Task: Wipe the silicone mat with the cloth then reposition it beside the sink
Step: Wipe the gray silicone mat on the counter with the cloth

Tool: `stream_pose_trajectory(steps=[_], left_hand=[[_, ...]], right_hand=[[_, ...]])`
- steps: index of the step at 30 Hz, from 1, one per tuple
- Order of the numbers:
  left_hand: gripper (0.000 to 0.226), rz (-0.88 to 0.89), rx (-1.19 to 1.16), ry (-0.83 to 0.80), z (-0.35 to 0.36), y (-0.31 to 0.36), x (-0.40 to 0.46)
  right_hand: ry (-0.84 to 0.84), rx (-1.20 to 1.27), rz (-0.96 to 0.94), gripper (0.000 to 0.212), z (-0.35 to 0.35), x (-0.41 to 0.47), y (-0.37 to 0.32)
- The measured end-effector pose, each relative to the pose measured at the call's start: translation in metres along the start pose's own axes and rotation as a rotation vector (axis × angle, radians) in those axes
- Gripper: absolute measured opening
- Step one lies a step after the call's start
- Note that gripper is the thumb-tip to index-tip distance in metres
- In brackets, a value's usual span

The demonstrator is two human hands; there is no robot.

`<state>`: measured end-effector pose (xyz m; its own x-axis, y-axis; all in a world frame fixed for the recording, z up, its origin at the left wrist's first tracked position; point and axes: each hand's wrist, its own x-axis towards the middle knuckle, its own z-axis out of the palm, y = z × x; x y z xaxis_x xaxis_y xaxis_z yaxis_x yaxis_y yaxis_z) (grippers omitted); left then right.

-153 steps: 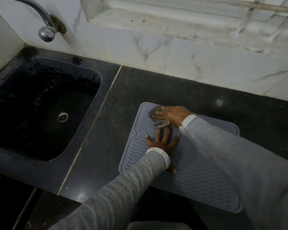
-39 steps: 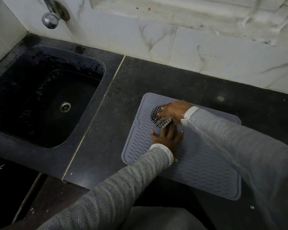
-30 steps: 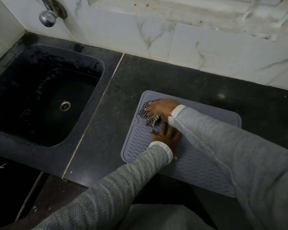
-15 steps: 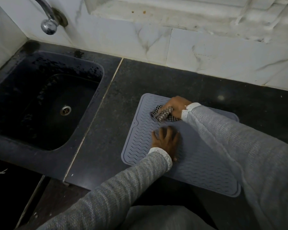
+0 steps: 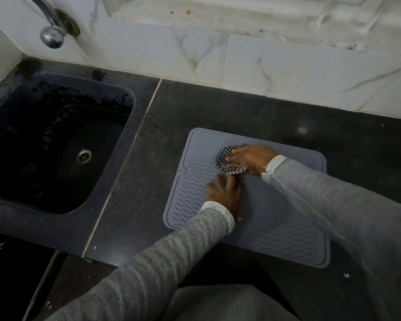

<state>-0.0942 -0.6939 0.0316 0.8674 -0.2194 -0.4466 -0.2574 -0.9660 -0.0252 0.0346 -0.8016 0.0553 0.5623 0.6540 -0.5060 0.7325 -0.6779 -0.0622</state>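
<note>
A grey silicone mat (image 5: 285, 230) with a wavy ribbed surface lies flat on the black counter, a strip of bare counter between it and the sink. My right hand (image 5: 252, 157) is closed on a bunched black-and-white checked cloth (image 5: 227, 161) and presses it onto the mat's far left part. My left hand (image 5: 226, 195) lies flat on the mat just in front of the cloth, fingers spread, holding nothing. Both grey sleeves cover much of the mat's right and near parts.
A black sink (image 5: 51, 144) with a metal drain (image 5: 83, 155) sits at the left, under a chrome tap (image 5: 51, 35). A pale seam (image 5: 125, 158) divides sink slab from counter (image 5: 229, 107). White marble tiles (image 5: 264, 66) form the back wall. The counter's front edge runs below the mat.
My right hand has rubbed the cloth back and forth over the mat's far left part, out to the corner and back toward the middle. My left hand has stayed pressed on the mat.
</note>
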Motion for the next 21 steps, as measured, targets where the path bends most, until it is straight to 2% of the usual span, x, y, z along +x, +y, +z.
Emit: stream_pose_trajectory(steps=[2,5,8,9,12,14,21], left_hand=[[0.107,0.003,-0.009,-0.001,0.002,0.0,0.001],[0.107,-0.006,-0.02,0.012,0.006,0.0,0.002],[0.106,0.013,-0.04,-0.008,0.01,-0.004,0.004],[0.106,0.018,-0.049,-0.009,0.01,-0.006,0.004],[0.109,0.019,-0.073,-0.001,0.013,-0.009,0.006],[0.11,0.013,-0.088,-0.006,0.015,-0.009,0.007],[0.108,0.007,-0.108,-0.005,0.017,-0.009,0.008]], right_hand=[[-0.025,-0.021,0.014,0.041,-0.008,-0.004,0.007],[-0.04,0.15,0.085,0.032,-0.025,-0.002,0.009],[0.205,0.277,0.026,0.031,-0.029,0.006,-0.002],[0.224,0.278,0.001,0.034,-0.026,0.009,-0.009],[0.034,0.098,-0.057,0.05,-0.011,0.018,-0.023],[-0.017,0.048,-0.047,0.054,0.0,0.014,-0.017],[-0.02,0.0,0.018,0.032,-0.011,-0.02,0.019]])
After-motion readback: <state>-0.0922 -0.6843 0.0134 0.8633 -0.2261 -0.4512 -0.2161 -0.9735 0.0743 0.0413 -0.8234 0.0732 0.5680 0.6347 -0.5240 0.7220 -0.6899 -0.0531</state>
